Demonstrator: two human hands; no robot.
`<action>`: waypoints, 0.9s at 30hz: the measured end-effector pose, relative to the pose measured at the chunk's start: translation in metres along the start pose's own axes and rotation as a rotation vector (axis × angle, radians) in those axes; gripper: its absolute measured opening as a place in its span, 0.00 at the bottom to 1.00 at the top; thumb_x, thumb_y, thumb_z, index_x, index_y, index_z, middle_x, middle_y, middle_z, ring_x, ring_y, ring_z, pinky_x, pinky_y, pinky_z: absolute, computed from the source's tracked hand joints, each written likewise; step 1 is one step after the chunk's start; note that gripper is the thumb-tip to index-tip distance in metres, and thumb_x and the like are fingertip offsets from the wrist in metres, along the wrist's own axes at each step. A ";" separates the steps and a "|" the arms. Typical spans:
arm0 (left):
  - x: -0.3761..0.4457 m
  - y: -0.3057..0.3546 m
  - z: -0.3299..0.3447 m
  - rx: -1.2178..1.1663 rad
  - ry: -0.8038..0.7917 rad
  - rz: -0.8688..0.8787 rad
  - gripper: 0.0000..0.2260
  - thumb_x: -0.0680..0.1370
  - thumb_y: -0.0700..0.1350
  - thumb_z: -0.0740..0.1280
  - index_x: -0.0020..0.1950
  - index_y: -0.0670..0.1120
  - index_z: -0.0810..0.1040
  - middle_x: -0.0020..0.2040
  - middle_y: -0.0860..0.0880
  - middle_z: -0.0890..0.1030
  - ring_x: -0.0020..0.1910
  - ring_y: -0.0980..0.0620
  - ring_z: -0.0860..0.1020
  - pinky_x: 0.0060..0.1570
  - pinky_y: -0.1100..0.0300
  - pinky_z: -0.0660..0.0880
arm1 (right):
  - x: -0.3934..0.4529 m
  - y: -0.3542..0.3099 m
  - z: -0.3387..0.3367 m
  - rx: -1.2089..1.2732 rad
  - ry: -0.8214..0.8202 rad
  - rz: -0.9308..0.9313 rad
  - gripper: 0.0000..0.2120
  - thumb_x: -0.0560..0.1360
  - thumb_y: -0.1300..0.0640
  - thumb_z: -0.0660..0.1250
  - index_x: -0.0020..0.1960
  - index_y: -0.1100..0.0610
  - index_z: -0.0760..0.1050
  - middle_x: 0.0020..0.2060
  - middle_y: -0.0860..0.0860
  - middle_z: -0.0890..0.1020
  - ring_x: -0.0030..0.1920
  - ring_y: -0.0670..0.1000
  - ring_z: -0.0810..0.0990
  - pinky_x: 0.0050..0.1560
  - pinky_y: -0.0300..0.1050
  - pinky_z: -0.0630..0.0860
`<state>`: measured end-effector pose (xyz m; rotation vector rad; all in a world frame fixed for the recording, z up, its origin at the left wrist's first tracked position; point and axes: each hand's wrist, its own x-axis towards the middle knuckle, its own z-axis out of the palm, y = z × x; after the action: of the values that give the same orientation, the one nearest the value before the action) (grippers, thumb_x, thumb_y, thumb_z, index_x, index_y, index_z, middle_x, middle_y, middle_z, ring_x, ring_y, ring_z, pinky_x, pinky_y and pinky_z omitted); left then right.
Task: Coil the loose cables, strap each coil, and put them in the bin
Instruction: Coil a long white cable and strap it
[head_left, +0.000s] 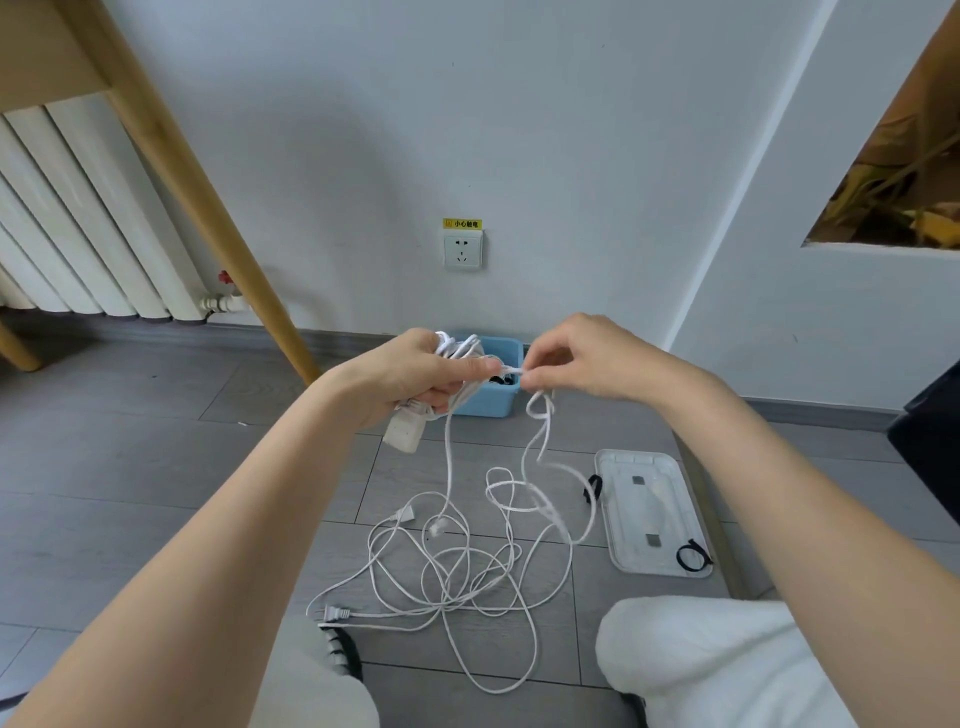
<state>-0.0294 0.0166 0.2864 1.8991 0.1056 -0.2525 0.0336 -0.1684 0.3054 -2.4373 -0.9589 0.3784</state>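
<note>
Coiling in hand: partial coil (457, 353) gripped in left hand (415, 379), cable (452, 561) pinched by right hand (576, 358) fingers (535, 382), remainder tangled on floor before bin (488, 400); untangling judged needed next

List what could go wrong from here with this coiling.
1. The white cable on the floor lies in crossing loops; pulling it in may tighten a knot.
2. The left hand already grips a bulky bundle plus a power strip; loops could slip out.
3. The right hand only pinches the strand, so it may slide free.
</note>
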 end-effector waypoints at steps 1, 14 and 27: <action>0.000 0.000 0.001 0.002 -0.001 0.011 0.15 0.74 0.47 0.70 0.35 0.43 0.67 0.23 0.53 0.64 0.22 0.57 0.61 0.25 0.69 0.64 | 0.000 -0.002 0.002 -0.026 -0.030 -0.007 0.04 0.73 0.56 0.70 0.45 0.55 0.81 0.35 0.44 0.80 0.39 0.43 0.76 0.41 0.35 0.69; -0.006 -0.001 0.013 -0.095 -0.146 -0.019 0.21 0.77 0.54 0.60 0.26 0.49 0.77 0.21 0.57 0.62 0.20 0.60 0.62 0.26 0.69 0.64 | -0.006 -0.004 -0.001 0.615 -0.103 -0.037 0.04 0.71 0.67 0.70 0.41 0.60 0.80 0.29 0.47 0.83 0.30 0.44 0.80 0.38 0.33 0.77; -0.004 -0.003 0.016 -0.168 -0.139 -0.189 0.13 0.77 0.46 0.67 0.34 0.42 0.73 0.21 0.54 0.60 0.19 0.57 0.60 0.26 0.66 0.68 | 0.004 -0.010 0.022 -0.276 0.048 -0.076 0.02 0.70 0.62 0.68 0.40 0.57 0.76 0.32 0.48 0.80 0.40 0.52 0.81 0.43 0.44 0.74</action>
<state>-0.0357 0.0032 0.2796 1.7005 0.2067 -0.4880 0.0219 -0.1517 0.2916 -2.6307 -1.1448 0.1689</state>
